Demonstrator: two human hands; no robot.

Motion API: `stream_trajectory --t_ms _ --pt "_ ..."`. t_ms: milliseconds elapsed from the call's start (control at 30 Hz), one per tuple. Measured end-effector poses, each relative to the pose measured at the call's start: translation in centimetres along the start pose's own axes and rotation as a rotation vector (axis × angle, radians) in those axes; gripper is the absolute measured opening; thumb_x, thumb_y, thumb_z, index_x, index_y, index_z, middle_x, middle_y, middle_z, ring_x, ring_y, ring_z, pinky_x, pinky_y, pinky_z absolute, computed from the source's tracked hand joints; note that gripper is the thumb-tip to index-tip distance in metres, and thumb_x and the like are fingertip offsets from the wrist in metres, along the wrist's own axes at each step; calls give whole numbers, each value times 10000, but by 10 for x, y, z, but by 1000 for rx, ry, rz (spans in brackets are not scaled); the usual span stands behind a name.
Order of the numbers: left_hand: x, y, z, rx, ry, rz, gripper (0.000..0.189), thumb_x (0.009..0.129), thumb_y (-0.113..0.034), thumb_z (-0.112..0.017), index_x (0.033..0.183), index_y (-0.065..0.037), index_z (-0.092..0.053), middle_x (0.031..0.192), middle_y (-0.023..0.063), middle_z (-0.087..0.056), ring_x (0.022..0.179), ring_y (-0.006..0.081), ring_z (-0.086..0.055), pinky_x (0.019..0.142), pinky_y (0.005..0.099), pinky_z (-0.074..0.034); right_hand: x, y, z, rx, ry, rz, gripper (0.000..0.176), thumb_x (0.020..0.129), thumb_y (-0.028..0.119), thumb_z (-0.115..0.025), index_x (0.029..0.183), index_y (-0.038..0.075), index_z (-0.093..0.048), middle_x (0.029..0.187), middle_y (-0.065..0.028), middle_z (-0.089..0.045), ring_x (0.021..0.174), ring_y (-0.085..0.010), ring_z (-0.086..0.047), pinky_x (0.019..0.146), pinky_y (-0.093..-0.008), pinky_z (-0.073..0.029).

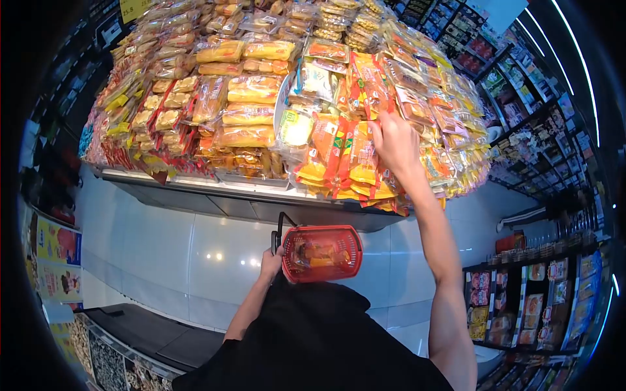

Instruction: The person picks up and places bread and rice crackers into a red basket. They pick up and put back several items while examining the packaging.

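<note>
My left hand [271, 262] is closed round the black handle [281, 229] of a red shopping basket [357, 251]. The basket hangs in front of my body, with a few wrapped packets [319, 253] in its bottom. My right hand [396, 142] reaches forward onto the heaped display, its fingers bent against an orange and red snack packet [370, 81]; the fingertips are partly hidden. Just left of that hand lie more orange and yellow packets [323, 153], close to the front edge of the display.
Wrapped breads [249, 114] and other bagged snacks fill the wide stand [215, 202] ahead. Shelves [531, 300] of packaged goods line the right. Bins of loose goods [107, 355] stand at lower left. A person's leg [518, 218] shows at far right.
</note>
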State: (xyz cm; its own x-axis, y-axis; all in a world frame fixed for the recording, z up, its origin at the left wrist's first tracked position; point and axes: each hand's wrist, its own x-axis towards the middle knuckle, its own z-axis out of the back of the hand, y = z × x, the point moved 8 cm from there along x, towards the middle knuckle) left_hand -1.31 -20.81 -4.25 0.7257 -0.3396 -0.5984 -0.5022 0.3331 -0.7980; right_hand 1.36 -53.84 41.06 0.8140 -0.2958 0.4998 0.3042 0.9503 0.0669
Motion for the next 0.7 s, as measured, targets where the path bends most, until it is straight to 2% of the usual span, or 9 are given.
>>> stream_trajectory --t_ms 67,133,200,267,367,433,533,667,700 --pt "8 0 -4 2 16 -96 300 1003 -269 -552 927 10 -630 562 -11 -484 404 93 -407 380 289 -310 33 -9 -25 -156 21 42 219 841 203 -725 934 21 -646 903 -172 -679 824 -357 -685 667 -442 -550" --pt "7 -6 -1 4 9 -103 286 1002 -263 -549 924 -1 -635 570 -6 -490 408 93 -408 385 291 -314 48 -14 -46 -311 45 86 236 838 227 -729 949 36 -649 910 -171 -681 833 -352 -692 671 -443 -561" --pt "-1 -13 1 -4 21 -29 281 976 -222 -584 821 6 -635 696 36 -625 658 139 -566 624 339 -460 59 -25 -72 -489 197 70 238 844 247 -711 947 40 -658 930 -185 -683 861 -346 -700 678 -450 -576" --pt "-10 -27 0 -66 30 -34 275 979 -215 -574 806 -9 -629 674 25 -614 627 135 -561 597 330 -451 69 -27 -87 -536 271 131 219 866 200 -657 965 5 -656 932 -218 -681 839 -345 -706 669 -461 -575" --pt "-13 -30 2 -44 2 -70 269 979 -213 -566 799 -25 -632 674 33 -616 621 133 -567 599 324 -455 80 -17 -68 -518 84 183 191 863 109 -576 1011 0 -628 887 -222 -673 754 -373 -701 653 -470 -569" --pt "-5 -23 1 -47 -8 -126 268 978 -213 -561 804 -24 -634 672 44 -618 621 128 -571 602 318 -459 92 -6 -18 -338 -122 108 192 884 117 -563 1039 6 -590 852 -213 -655 755 -378 -676 660 -494 -556" --pt "-10 -30 -1 -24 25 -84 279 978 -219 -560 818 -3 -635 679 56 -627 631 145 -592 612 322 -466 96 -7 54 -106 -469 133 141 922 113 -520 900 -5 -593 845 -217 -649 740 -414 -642 698 -497 -515" --pt "-3 -23 0 43 -26 -107 291 982 -224 -555 826 8 -635 683 60 -636 632 156 -601 616 325 -469 34 8 114 309 -437 -144 190 1003 145 -527 995 -18 -624 763 -97 -643 677 -122 -589 635 -281 -474" --pt "-4 -25 1 35 -38 -124 291 984 -224 -552 830 7 -640 684 64 -639 635 159 -605 618 326 -470 13 18 111 643 -453 -56 178 1022 127 -492 1008 -11 -604 789 -50 -633 702 -101 -561 644 -263 -457"
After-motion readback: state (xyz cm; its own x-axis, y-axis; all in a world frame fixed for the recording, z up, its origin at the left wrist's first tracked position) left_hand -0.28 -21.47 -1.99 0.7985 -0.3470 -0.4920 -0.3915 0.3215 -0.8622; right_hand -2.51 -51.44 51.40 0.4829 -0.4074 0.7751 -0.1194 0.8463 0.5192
